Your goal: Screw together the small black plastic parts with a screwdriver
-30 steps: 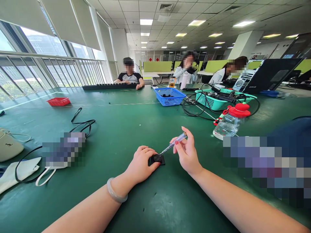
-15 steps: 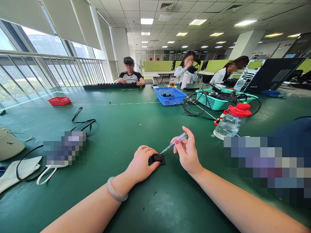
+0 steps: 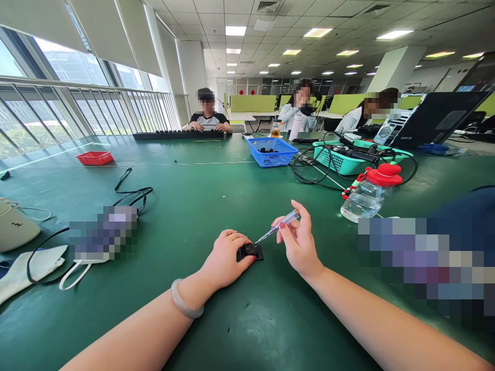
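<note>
A small black part (image 3: 252, 250) with a round raised middle lies on the green table (image 3: 185, 206) in front of me. My left hand (image 3: 224, 260) is closed around its left side, thumb at the near edge and fingers at the far edge, pressing it to the table. Between the thumb and fingers of my right hand (image 3: 299, 239) is a screwdriver (image 3: 279, 225) with a clear handle. It slants down to the left, and its tip meets the far side of the round middle. One fingertip rests on the handle's end. Whether the tip sits in a screw is too small to tell.
Beyond my hands stand a blue basket (image 3: 271, 152) of black pieces, a teal basket (image 3: 342, 161) with tangled cables and a red-lidded bottle (image 3: 365, 198). A red tray (image 3: 95, 157) and a white cap (image 3: 15, 226) are at left. Several people sit across the table.
Almost nothing differs. Both hands, the black part and the screwdriver keep their places; only the camera view shifts slightly.
</note>
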Demonstrator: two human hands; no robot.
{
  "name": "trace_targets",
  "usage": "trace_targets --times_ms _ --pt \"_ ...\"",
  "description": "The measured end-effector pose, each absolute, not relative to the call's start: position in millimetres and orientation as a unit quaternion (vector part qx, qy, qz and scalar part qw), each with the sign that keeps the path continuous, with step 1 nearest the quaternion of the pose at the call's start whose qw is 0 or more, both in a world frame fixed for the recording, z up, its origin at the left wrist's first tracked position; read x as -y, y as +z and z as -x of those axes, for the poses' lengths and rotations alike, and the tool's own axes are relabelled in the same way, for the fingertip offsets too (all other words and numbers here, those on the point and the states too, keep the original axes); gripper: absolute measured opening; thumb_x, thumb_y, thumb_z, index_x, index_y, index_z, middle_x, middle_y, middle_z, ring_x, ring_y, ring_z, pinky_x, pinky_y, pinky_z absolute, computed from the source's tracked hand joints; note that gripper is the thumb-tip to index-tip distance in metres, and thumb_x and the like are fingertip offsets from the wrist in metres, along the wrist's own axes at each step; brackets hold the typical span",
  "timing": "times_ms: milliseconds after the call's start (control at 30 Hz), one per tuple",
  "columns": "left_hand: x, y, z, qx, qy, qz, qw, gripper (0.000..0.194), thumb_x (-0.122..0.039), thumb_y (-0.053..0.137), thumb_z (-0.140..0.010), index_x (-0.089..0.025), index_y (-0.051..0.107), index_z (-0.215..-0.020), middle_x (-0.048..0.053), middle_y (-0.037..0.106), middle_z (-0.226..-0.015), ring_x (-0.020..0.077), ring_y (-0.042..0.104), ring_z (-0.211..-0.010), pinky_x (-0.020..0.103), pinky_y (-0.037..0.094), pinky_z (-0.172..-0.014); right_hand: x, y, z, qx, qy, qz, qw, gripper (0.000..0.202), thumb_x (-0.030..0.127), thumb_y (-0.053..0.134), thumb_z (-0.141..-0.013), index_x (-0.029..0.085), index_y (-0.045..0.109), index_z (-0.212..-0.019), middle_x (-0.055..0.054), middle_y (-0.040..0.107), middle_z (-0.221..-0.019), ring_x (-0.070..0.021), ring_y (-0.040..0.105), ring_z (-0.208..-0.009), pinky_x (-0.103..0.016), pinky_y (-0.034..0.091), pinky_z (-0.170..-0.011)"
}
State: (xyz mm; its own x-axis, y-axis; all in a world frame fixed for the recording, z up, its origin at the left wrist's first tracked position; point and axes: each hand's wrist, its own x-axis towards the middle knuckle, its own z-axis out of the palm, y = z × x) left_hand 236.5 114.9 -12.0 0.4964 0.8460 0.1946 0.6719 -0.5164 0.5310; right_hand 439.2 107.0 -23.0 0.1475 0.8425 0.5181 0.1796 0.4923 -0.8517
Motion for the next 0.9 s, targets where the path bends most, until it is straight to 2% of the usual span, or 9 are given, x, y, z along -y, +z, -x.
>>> trace_targets --times_ms 900 --pt "-115.9 -14.8 -236.5 -0.445 0.237 -0.843 0.189 0.022 -0.026 0.071 -0.081 -0.024 0.073 -0.102 0.005 0.073 -0.114 0.03 0.055 -0.119 0.05 0.044 -0.109 -106.7 -21.7 -439.1 0.59 0.269 0.428 0.629 0.05 0.037 0.053 -0.095 0.029 0.032 -0.14 -0.001 0.068 -0.09 -0.0119 0.055 -0.056 -0.031 0.053 -0.059"
